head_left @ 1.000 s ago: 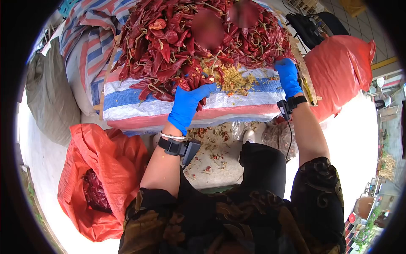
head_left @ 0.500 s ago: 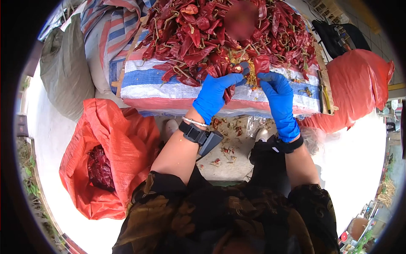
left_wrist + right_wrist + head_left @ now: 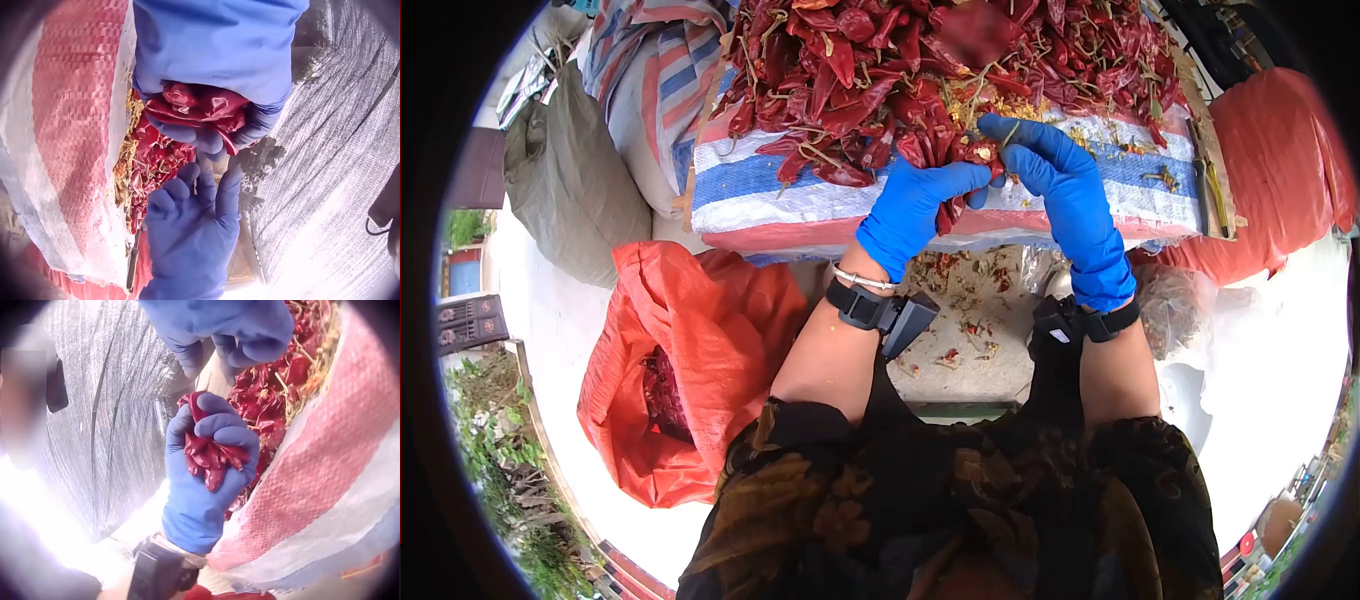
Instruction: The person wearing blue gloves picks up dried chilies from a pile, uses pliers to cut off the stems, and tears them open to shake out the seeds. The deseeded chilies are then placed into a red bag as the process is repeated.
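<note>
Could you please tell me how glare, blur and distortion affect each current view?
Head view: fisheye curvature, black corners, washed-out floor, a smudged patch over the red peppers. Left wrist view: dark corners, glare at lower right. Right wrist view: strong glare at lower left, a blurred patch at the left edge.

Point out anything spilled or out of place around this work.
Scraps lie scattered on the floor below the striped sheet, which looks like spillage, since the red peppers are heaped up on the sheet. A small clump of dry bits also sits apart near the sheet's right edge.
</note>
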